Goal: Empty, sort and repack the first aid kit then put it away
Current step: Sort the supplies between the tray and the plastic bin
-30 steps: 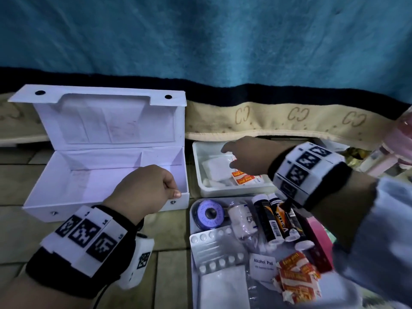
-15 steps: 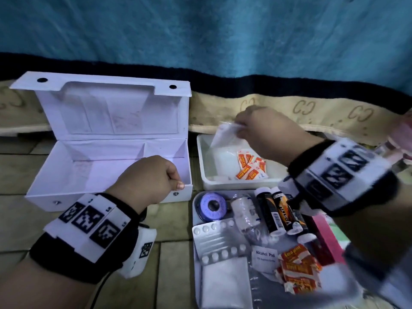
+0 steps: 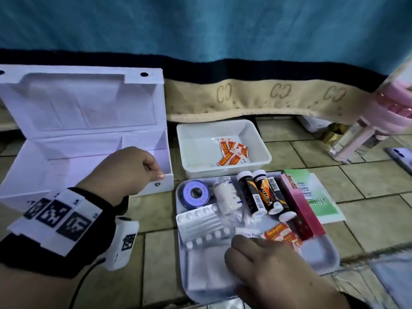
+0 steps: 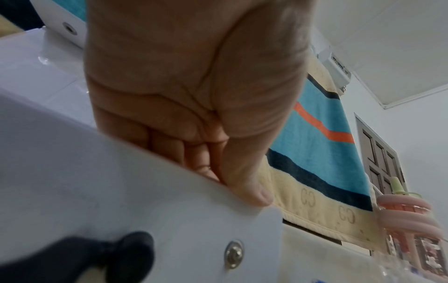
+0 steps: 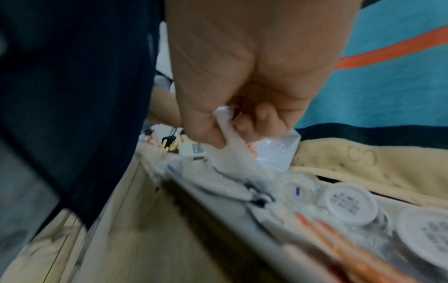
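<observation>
The white first aid box (image 3: 89, 108) stands open on the floor at the left, with nothing inside. My left hand (image 3: 156, 172) grips its front right wall; in the left wrist view the fingers (image 4: 169, 141) curl inside the box's edge (image 4: 145, 191) with the thumb outside. My right hand (image 3: 236, 253) is low over the near end of the flat tray (image 3: 321, 255). There it pinches a white gauze packet (image 5: 227, 137), which lies over more white packets (image 3: 207, 268).
On the flat tray lie a blue tape roll (image 3: 195, 194), bandage roll (image 3: 225, 197), dark tubes (image 3: 252, 195), blister packs (image 3: 202, 224) and a pink box (image 3: 301, 206). A deep white tub (image 3: 263, 157) behind holds orange plaster packets (image 3: 233, 151). A green leaflet (image 3: 316, 195) lies right.
My right hand lifted a white packet out of the deep tub and brought it down to the near end of the flat tray. The left hand kept its hold on the box.
</observation>
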Action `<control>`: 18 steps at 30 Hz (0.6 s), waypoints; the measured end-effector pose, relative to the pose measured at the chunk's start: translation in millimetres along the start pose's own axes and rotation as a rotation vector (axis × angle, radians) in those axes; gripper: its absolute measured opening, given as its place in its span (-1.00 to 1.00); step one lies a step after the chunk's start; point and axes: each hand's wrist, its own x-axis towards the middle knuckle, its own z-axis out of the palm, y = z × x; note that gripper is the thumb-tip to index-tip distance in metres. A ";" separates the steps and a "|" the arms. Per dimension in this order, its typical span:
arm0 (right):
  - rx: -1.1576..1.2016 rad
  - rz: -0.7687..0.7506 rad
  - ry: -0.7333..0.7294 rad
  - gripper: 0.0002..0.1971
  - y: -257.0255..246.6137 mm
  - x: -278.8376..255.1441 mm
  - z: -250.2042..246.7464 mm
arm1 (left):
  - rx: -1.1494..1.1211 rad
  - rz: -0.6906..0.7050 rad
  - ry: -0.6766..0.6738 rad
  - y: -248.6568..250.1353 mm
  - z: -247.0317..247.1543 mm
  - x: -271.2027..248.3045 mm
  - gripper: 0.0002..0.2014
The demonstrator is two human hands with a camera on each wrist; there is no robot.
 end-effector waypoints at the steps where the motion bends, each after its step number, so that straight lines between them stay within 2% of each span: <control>1: -0.012 0.008 0.026 -0.77 -1.4 0.1 9.1 | -0.005 -0.001 0.001 -0.1 0.0 -0.4 -0.84; 3: -0.020 0.045 0.032 -0.81 -3.9 0.6 21.8 | -0.011 -0.007 0.000 0.1 0.3 -1.3 -0.84; 5: 0.043 0.101 -0.032 -0.84 -6.5 3.9 24.5 | -0.013 -0.015 0.005 -0.1 0.7 -1.8 -0.84; 8: 0.054 0.166 -0.097 -0.71 -7.8 8.2 18.6 | -0.011 -0.024 0.015 0.0 1.4 -2.3 -0.84; 11: -0.018 0.149 -0.113 -0.66 -7.4 12.8 8.9 | -0.004 -0.026 0.018 1.8 1.3 -3.6 -0.83; 13: -0.041 0.151 -0.086 -0.60 -2.7 16.3 -6.1 | -0.010 -0.032 0.015 1.9 1.0 -3.7 -0.84; 15: -0.057 0.230 -0.016 -0.56 4.7 24.3 -32.1 | -0.014 -0.037 0.005 1.9 0.4 -3.2 -0.85; 18: -0.102 0.316 0.046 -0.63 33.4 50.9 -67.6 | -0.026 -0.044 -0.021 2.5 -1.0 -1.5 -0.85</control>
